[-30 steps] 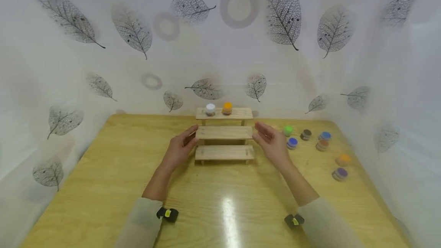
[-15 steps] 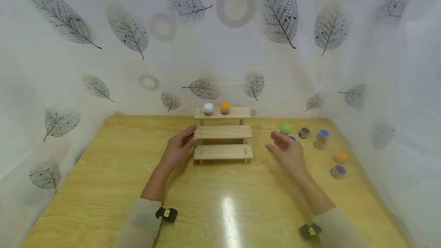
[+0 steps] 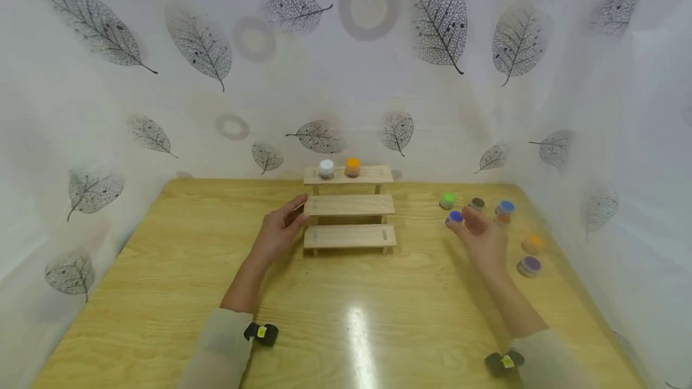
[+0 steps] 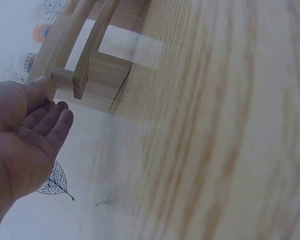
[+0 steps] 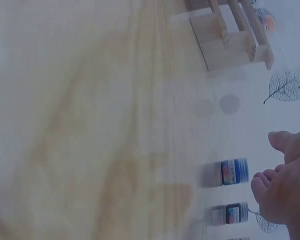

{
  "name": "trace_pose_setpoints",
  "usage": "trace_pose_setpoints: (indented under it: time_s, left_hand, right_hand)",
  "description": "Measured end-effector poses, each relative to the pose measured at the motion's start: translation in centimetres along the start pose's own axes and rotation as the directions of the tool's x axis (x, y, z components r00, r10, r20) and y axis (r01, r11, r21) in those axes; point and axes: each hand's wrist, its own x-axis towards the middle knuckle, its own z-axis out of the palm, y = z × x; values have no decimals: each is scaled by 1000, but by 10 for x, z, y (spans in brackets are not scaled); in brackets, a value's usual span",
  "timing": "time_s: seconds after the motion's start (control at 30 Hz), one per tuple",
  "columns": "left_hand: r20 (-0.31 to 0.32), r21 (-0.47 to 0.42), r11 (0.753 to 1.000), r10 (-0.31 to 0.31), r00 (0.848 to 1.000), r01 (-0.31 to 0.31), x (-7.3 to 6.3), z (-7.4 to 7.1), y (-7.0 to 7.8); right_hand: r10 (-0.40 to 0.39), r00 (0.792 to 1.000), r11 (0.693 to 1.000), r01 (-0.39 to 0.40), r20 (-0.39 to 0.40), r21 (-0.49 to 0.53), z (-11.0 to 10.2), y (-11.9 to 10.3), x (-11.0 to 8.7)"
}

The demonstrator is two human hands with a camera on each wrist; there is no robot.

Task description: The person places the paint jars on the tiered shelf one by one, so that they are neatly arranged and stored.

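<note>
A three-tier wooden step shelf (image 3: 348,205) stands on the table near the back wall. On its top tier sit a white-lidded paint jar (image 3: 327,169) and an orange-lidded paint jar (image 3: 352,167). My left hand (image 3: 277,233) is at the shelf's left side; in the left wrist view its thumb touches the end of a tier, fingers loosely extended below. My right hand (image 3: 486,248) hovers among the loose jars, holding nothing, thumb and fingers apart. Its thumb tip overlaps the blue-violet-lidded jar (image 3: 454,217) in the head view. The right wrist view shows a blue-lidded jar (image 5: 234,171) beside the fingers.
Around the right hand stand more jars: green-lidded (image 3: 447,200), dark-lidded (image 3: 477,203), blue-lidded (image 3: 506,207), brown-lidded (image 3: 503,219), orange-lidded (image 3: 533,244) and purple-lidded (image 3: 529,266). A white leaf-print curtain (image 3: 346,89) encloses the wooden table (image 3: 303,329) at the back and sides.
My right hand has left the shelf's right end and moved right to the loose jars. The left hand stays at the shelf's left end.
</note>
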Motion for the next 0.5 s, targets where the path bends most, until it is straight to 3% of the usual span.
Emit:
trace_pose_setpoints:
  time_s: [0.2, 0.5]
  left_hand:
    - [5, 21, 1000, -4, 1000, 4, 3, 0, -1]
    - [11, 19, 1000, -8, 1000, 8, 1, -1, 2]
  right_hand:
    - [-5, 999, 999, 3, -32, -53, -7, 6, 9]
    - [-145, 989, 986, 147, 35, -73, -1, 20, 25]
